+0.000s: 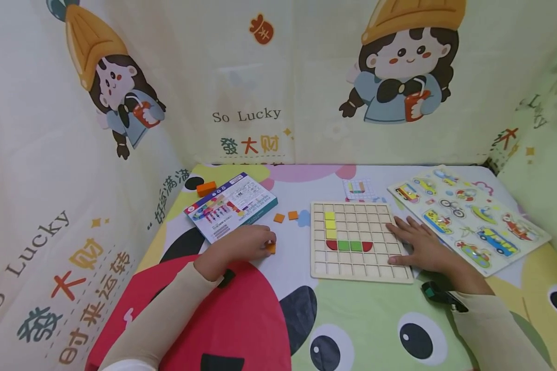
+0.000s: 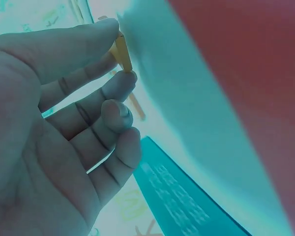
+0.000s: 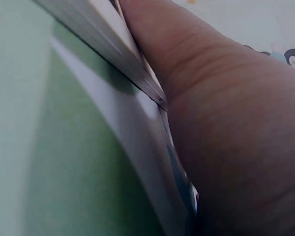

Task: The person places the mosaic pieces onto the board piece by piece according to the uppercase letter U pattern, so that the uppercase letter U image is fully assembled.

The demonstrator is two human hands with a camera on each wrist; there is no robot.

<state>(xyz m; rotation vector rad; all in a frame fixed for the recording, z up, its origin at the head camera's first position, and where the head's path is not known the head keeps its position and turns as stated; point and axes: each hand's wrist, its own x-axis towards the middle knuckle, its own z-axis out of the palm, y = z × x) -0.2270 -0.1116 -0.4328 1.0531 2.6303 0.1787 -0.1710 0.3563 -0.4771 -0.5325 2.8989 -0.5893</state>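
Between thumb and fingertips my left hand (image 1: pixel 252 243) pinches a small orange tile (image 2: pixel 122 52), left of the wooden grid board (image 1: pixel 357 265). My right hand (image 1: pixel 420 245) rests with spread fingers on the board's right edge. In the board's squares lie a column of yellow tiles (image 1: pixel 330 224) and, below it, a row with two green tiles (image 1: pixel 350 246) between red rounded tiles (image 1: pixel 331 245). Two loose orange tiles (image 1: pixel 279 218) lie on the table beyond my left hand. The right wrist view shows the board's edge (image 3: pixel 132 69) close beside the hand.
A flat box (image 1: pixel 234 206) lies behind my left hand, with an orange block (image 1: pixel 206 188) at its far corner. A small pattern card (image 1: pixel 359 189) sits beyond the board. At the right, a picture puzzle board (image 1: pixel 469 216) lies near my right hand.
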